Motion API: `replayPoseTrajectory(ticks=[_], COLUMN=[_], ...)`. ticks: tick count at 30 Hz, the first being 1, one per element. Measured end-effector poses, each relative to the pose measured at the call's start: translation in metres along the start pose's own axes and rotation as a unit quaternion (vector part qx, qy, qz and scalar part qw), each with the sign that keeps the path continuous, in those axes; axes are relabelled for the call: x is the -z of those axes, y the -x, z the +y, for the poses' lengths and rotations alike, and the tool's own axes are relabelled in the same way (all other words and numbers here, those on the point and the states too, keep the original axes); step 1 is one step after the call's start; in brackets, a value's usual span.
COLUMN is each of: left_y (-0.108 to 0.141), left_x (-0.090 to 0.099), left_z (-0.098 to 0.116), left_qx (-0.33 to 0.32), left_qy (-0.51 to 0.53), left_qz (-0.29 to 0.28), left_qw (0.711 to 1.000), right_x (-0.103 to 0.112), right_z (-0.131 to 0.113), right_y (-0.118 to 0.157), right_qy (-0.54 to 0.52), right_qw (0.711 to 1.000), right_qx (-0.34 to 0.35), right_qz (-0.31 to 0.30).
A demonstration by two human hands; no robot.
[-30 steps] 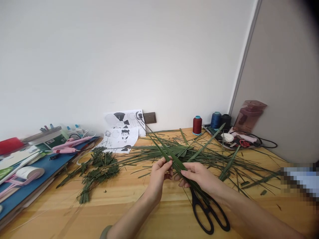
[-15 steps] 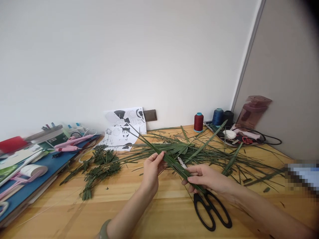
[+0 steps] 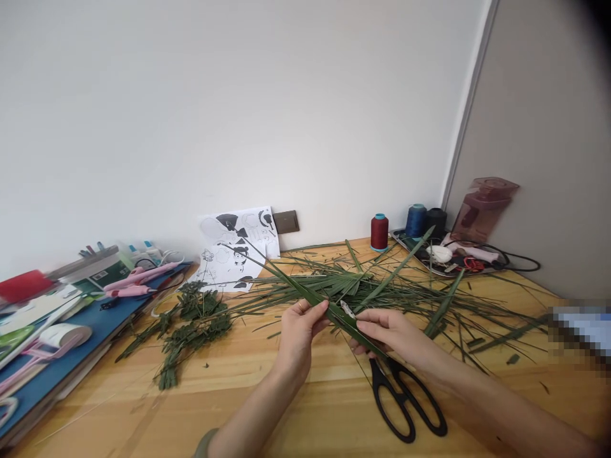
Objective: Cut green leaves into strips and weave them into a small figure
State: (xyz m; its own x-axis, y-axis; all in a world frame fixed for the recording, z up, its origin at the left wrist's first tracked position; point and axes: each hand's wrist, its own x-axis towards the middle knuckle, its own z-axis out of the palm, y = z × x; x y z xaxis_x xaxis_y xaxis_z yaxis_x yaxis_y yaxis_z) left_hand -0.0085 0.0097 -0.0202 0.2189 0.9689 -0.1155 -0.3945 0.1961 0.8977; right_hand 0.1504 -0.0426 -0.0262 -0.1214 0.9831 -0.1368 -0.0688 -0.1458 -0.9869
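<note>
A long green leaf strip stretches between my two hands, its thin tips pointing up and left toward the printed paper. My left hand pinches it near its middle, thumb on top. Closer to its lower right end, my right hand grips the same strip between thumb and fingers. Black-handled scissors lie on the table under and beside my right hand, their blades mostly hidden. Behind the hands spreads a pile of green leaves.
Printed paper leans on the wall. A darker leaf bundle lies left, near a blue board with pink glue guns. Thread spools, a tray and a pink bottle stand at the back right.
My left hand has slid slightly right and down, closer to my right hand. At its upper left end, the strip now shows two separated tips.
</note>
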Motion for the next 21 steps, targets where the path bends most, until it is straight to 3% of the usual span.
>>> replayPoseTrajectory(ticks=[10,14,16,19,20,21], left_y=[-0.001,-0.007,-0.011,-0.014,-0.015,-0.014], left_x=[0.001,0.006,0.009,0.012,0.012,0.012], left_z=[-0.001,0.006,0.012,0.017,0.017,0.018], left_qx=[-0.006,-0.024,-0.035,-0.041,-0.040,-0.038], left_qy=[0.047,0.086,0.102,0.121,0.127,0.133], left_qz=[0.067,0.115,0.130,0.135,0.135,0.134], left_qw=[0.997,0.989,0.986,0.983,0.982,0.981], right_x=[-0.004,0.018,0.041,0.077,0.086,0.092], right_z=[0.004,-0.011,-0.025,-0.042,-0.043,-0.041], right_y=[-0.003,0.002,0.010,0.025,0.029,0.034], right_qy=[-0.089,-0.094,-0.078,0.000,0.183,0.374], right_qw=[0.983,0.951,0.923,0.845,0.811,0.763], right_qx=[0.076,0.158,0.207,0.301,0.294,0.253], right_qz=[0.141,0.249,0.315,0.442,0.472,0.462])
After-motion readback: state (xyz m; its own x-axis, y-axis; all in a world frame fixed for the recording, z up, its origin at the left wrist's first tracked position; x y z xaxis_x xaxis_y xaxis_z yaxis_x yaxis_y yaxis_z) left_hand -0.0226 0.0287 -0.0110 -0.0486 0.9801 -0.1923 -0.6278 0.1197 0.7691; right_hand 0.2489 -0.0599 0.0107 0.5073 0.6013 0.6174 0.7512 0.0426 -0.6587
